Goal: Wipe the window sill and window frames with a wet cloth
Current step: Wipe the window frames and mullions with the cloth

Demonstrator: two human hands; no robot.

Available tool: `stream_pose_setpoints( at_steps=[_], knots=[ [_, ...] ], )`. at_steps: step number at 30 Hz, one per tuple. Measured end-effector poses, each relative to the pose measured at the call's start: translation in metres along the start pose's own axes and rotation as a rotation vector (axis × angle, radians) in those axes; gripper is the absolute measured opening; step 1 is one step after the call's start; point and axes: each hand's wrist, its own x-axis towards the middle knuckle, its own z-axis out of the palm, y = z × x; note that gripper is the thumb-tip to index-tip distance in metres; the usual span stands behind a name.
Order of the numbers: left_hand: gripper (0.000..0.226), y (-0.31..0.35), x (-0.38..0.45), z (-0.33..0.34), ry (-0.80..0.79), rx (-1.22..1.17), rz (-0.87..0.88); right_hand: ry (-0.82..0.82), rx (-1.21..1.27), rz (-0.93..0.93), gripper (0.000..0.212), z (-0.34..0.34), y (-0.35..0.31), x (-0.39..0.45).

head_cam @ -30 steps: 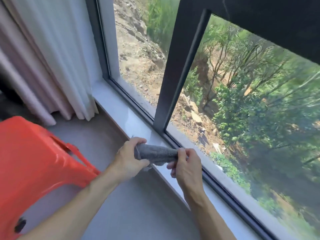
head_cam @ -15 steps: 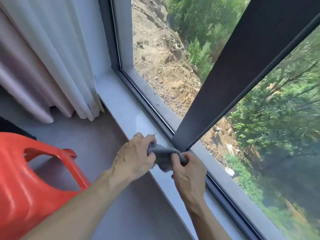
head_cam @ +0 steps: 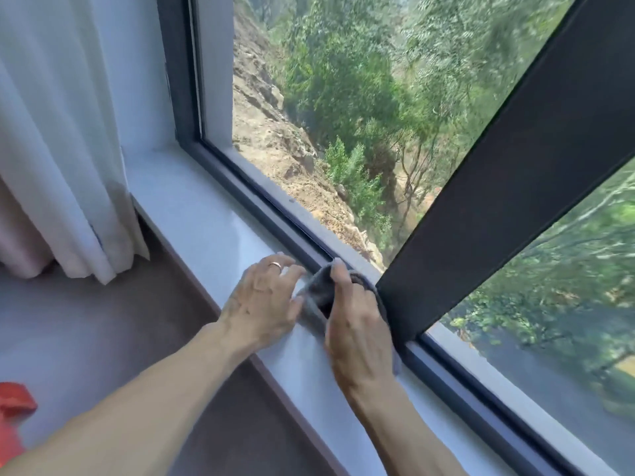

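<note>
**Cloth at the foot of the mullion**

At the base of the dark mullion [head_cam: 515, 187], my right hand [head_cam: 357, 331] lies on the grey cloth [head_cam: 318, 293], fingers curled over it and the forefinger stretched along its top edge, pressing the cloth into the corner where sill meets frame. My left hand [head_cam: 264, 300] sits just beside it, thumb and fingers pinching the cloth's left edge, the other fingers spread toward the frame; a ring [head_cam: 276, 266] shows on one of them. Both hands hold the same cloth, which lies bunched between them on the sill [head_cam: 206, 221], its far side touching the lower frame rail [head_cam: 261, 207] and the mullion's foot.

The white sill runs from lower right to the far corner, with the dark frame along its window side. Past the glass I see a rocky slope and green trees. A white curtain [head_cam: 65, 132] hangs at the left, its hem near the sill's end. Below is a grey floor [head_cam: 68, 331], and a bit of a red stool [head_cam: 13, 407] shows at the lower left edge.
</note>
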Motion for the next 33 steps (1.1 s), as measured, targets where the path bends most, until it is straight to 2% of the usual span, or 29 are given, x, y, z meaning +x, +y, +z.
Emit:
stream_pose_setpoints(
  at_steps=[1,3,6,9,12,15,18,20,22,25,27,31,33],
  knots=[
    [0.039,-0.010,0.006,0.002,0.048,0.065,0.029,-0.051,-0.084,-0.036,0.061,0.005,0.003,0.002],
    [0.049,-0.027,0.015,0.004,0.059,0.195,0.044,-0.110,-0.263,-0.108,0.053,0.015,0.010,0.008],
    [0.065,-0.040,0.025,-0.003,-0.037,0.257,0.004,-0.199,-0.466,-0.225,0.049,0.030,0.009,0.031],
    [0.064,-0.046,0.028,-0.006,-0.144,0.299,-0.027,-0.336,-0.565,-0.295,0.054,0.031,0.010,0.048],
    [0.069,-0.049,0.025,-0.006,-0.250,0.285,-0.074,-0.446,-0.697,-0.376,0.057,0.008,0.027,0.023],
    [0.072,-0.055,0.030,-0.006,-0.291,0.226,-0.098,-0.448,-0.764,-0.433,0.060,0.001,0.040,0.022],
    [0.072,-0.057,0.036,-0.004,-0.293,0.186,-0.093,-0.362,-0.688,-0.459,0.063,0.022,0.016,0.063],
    [0.071,-0.059,0.034,-0.003,-0.291,0.171,-0.092,-0.460,-0.735,-0.481,0.063,0.030,0.003,0.078],
    [0.073,-0.059,0.031,-0.002,-0.280,0.146,-0.092,-0.502,-0.749,-0.419,0.065,0.023,0.004,0.068],
    [0.074,-0.059,0.030,-0.004,-0.262,0.099,-0.109,-0.493,-0.738,-0.314,0.056,0.004,0.017,0.033],
    [0.074,-0.056,0.033,-0.003,-0.264,0.082,-0.118,-0.465,-0.777,-0.314,0.058,0.002,0.027,0.030],
    [0.074,-0.054,0.034,-0.001,-0.276,0.065,-0.113,-0.355,-0.798,-0.446,0.058,0.029,0.002,0.086],
    [0.075,-0.055,0.031,-0.002,-0.266,0.042,-0.114,-0.372,-0.778,-0.416,0.055,0.035,-0.011,0.101]
  ],
)
